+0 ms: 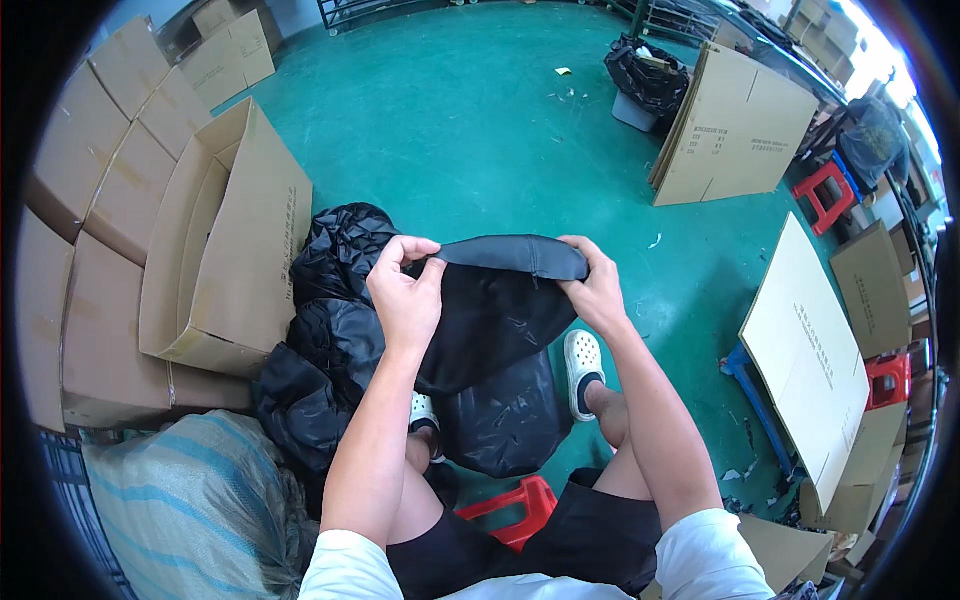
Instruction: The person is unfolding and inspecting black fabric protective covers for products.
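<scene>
Both of my hands hold up a black fabric piece [490,320] by its folded edge, which has a seam near the right end. Its exact kind I cannot tell. My left hand [408,300] pinches the left end of the edge between thumb and fingers. At the other end, my right hand [597,290] is closed on it. The cloth hangs down over a smooth, shiny black bundle [505,420] between my feet. Beside my left arm lies a heap of crumpled black fabric [335,340].
A red stool [530,505] stands between my legs. On the left are an open carton [245,240], stacked boxes [120,190] and a striped woven sack [190,500]. Flat cardboard [735,125] leans at the back right; a cardboard sheet [805,350] rests on a blue stand.
</scene>
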Motion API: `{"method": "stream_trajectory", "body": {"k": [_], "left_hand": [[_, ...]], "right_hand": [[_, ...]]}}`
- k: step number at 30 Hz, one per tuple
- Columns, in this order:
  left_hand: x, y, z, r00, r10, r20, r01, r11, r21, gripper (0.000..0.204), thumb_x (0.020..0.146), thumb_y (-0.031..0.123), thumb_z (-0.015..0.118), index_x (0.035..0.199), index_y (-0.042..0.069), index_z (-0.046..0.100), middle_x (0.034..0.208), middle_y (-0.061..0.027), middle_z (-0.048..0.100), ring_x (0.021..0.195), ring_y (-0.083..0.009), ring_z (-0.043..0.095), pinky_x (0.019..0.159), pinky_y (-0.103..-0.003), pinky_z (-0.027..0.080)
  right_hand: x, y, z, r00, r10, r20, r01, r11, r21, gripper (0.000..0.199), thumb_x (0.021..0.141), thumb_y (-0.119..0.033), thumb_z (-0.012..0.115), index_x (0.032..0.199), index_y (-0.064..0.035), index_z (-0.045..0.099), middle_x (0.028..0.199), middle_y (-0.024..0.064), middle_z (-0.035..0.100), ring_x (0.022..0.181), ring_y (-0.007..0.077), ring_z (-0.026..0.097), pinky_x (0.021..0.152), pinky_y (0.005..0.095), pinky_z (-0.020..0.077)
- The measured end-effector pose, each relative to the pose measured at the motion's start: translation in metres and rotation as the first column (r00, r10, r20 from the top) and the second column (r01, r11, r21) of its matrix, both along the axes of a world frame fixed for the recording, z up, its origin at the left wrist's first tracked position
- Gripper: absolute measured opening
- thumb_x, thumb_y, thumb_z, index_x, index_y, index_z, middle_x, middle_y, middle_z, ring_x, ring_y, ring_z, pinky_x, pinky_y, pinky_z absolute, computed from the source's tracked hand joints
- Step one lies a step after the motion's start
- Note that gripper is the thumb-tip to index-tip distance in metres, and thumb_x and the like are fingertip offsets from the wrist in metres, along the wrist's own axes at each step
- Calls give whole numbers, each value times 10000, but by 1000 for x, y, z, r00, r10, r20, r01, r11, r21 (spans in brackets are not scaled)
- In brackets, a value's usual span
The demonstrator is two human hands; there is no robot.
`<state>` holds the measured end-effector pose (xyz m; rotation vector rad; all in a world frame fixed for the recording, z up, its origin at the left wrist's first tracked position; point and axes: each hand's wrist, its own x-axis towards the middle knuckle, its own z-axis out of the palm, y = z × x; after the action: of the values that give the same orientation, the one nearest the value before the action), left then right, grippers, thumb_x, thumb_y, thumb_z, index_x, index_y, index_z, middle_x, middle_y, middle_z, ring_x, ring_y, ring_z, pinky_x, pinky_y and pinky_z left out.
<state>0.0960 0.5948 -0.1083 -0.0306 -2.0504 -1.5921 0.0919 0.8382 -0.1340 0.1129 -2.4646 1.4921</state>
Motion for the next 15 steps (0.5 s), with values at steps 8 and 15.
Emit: {"method": "stream_trajectory", "body": {"k": [8,15], "left_hand": [[-6,-8,-6,999,44,-8,-43,992,116,100,804,-37,740,850,8,663,803,-20,674,772,-92,613,758,-252,474],[-6,-5,-5,1000,28,-6,-27,992,121,96,808,-27,741,852,14,667,803,-23,678,775,-92,614,771,-253,470]], "right_hand": [[8,0,10,815,405,415,-420,906,-59,340,857,-248,764,1066,2,667,968,80,640,899,191,586,836,330,459],[2,1,-9,941,304,150,-335,902,273,258,808,-66,626,1053,5,665,1005,175,663,935,356,630,843,401,488]]}}
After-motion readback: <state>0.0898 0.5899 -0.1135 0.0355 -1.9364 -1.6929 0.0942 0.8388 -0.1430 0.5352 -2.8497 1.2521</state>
